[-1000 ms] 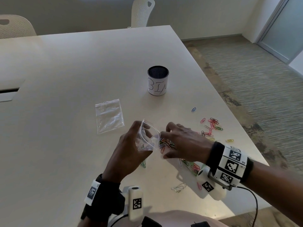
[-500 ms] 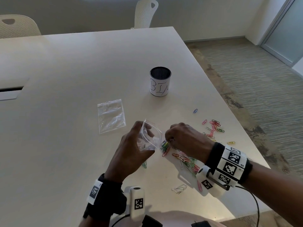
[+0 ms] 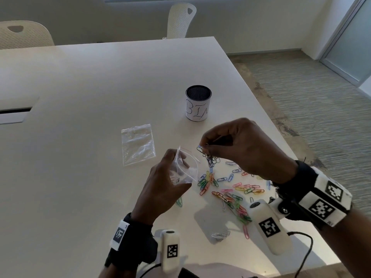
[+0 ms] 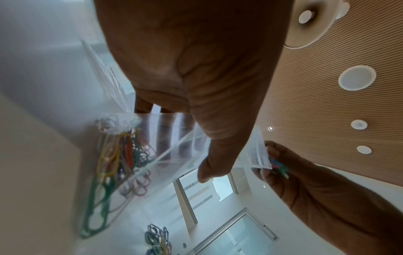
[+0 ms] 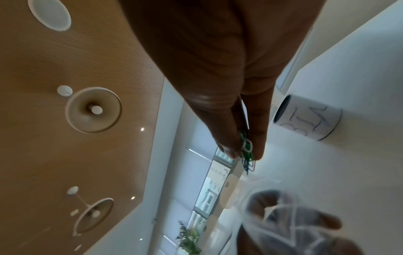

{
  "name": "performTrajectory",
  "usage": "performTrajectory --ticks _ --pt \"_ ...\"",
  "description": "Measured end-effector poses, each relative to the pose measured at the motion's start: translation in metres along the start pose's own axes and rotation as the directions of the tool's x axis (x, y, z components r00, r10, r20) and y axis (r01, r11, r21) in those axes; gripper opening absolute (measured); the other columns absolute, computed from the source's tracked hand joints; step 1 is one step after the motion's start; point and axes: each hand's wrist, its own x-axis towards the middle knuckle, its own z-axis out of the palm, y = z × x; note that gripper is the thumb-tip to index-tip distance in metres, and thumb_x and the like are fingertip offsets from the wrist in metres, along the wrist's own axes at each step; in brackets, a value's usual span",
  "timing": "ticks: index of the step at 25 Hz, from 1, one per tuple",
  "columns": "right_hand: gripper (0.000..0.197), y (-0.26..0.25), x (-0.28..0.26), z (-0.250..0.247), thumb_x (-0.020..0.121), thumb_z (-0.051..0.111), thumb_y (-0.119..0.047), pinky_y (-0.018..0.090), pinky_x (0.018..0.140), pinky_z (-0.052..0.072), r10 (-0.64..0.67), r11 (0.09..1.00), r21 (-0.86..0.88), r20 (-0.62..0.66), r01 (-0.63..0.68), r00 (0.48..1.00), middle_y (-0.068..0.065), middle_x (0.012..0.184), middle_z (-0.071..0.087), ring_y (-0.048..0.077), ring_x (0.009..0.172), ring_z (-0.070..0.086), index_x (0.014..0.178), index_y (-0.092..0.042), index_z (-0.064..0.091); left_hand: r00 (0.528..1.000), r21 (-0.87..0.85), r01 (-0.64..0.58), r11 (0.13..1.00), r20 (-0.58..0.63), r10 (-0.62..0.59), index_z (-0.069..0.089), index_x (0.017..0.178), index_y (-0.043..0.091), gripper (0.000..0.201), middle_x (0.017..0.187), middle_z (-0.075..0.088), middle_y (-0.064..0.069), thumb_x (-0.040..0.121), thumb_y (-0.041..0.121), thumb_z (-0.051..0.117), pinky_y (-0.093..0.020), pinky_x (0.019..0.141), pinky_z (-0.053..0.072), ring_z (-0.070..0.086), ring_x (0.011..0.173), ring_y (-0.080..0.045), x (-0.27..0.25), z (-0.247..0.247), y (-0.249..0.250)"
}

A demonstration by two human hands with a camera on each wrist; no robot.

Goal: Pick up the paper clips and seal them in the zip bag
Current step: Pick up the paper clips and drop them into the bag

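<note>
White table (image 3: pixel 80 117), right hand (image 3: pixel 247 149) pinching paper clips (image 3: pixel 208 157) beside left hand (image 3: pixel 160 193)-held zip bag (image 3: pixel 184 171)

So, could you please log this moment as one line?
left hand: holds bag open | right hand: pinches clips beside bag mouth | more clips on table

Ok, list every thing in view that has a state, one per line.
held zip bag: mouth open, few clips inside
left hand: grips the held zip bag
right hand: pinches a clip bunch by the bag mouth
loose paper clips: scattered on table
spare zip bag: flat, empty
bin cup: upright
</note>
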Motion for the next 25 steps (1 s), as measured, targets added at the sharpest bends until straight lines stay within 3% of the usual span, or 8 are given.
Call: performTrajectory --ticks 4,10,16,19,22,25 --pt "0.011 -0.012 0.003 0.022 0.083 0.085 -0.01 0.022 0.082 0.063 -0.049 0.999 0.011 -0.006 0.049 0.999 -0.003 0.085 0.082 0.003 0.079 0.078 0.094 -0.015 0.083 1.0 -0.004 0.01 1.0 -0.002 -0.01 0.048 0.115 0.041 0.057 0.1 0.071 0.021 0.08 0.021 0.088 -0.012 0.069 0.055 0.069 0.09 0.001 0.0 0.0 0.002" --pt "0.008 0.002 0.012 0.056 0.088 0.08 -0.012 0.03 0.072 0.06 -0.219 0.929 -0.295 0.051 0.224 0.974 -0.003 0.087 0.077 0.007 0.075 0.072 0.094 -0.016 0.082 1.0 -0.042 0.03 0.999 0.001 -0.03 0.052 0.115 0.033 0.051 0.093 0.074 0.007 0.081 0.014 0.085 -0.023 0.066 0.057 0.071 0.08 -0.009 -0.001 0.0 0.004" --pt "0.007 -0.002 0.014 0.059 0.092 0.075 -0.012 0.031 0.073 0.062 -0.198 0.935 -0.281 0.098 0.218 0.975 0.003 0.089 0.081 0.008 0.077 0.076 0.095 -0.012 0.082 1.0 -0.057 0.026 0.998 -0.013 -0.027 0.051 0.109 0.034 0.047 0.087 0.073 0.007 0.082 0.012 0.083 -0.023 0.063 0.053 0.069 0.077 -0.013 -0.001 -0.001 0.005" --pt "0.007 -0.006 0.015 0.054 0.091 0.075 -0.012 0.034 0.073 0.062 -0.221 0.926 -0.285 0.116 0.246 0.968 0.001 0.084 0.08 0.009 0.076 0.076 0.093 -0.013 0.082 0.999 -0.051 0.032 0.998 -0.01 -0.032 0.052 0.114 0.031 0.047 0.09 0.074 0.006 0.082 0.016 0.083 -0.023 0.063 0.054 0.07 0.077 -0.013 -0.001 -0.002 0.005" --pt "0.004 -0.009 0.013 0.042 0.091 0.078 -0.016 0.028 0.07 0.059 -0.239 0.919 -0.307 0.07 0.249 0.969 -0.003 0.082 0.079 0.006 0.072 0.073 0.09 -0.015 0.082 1.0 -0.056 0.015 0.998 -0.002 -0.015 0.052 0.117 0.027 0.049 0.097 0.073 0.009 0.083 0.017 0.085 -0.009 0.064 0.051 0.071 0.084 -0.005 -0.001 -0.002 0.004" --pt "0.004 -0.004 0.005 0.023 0.09 0.08 -0.018 0.017 0.072 0.058 -0.197 0.913 -0.36 0.03 0.195 0.98 -0.008 0.083 0.079 0.001 0.073 0.072 0.093 -0.017 0.082 1.0 -0.071 0.0 0.997 0.003 0.0 0.054 0.118 0.028 0.049 0.105 0.071 0.013 0.083 0.018 0.086 -0.009 0.07 0.056 0.071 0.092 0.001 0.0 -0.002 0.002"
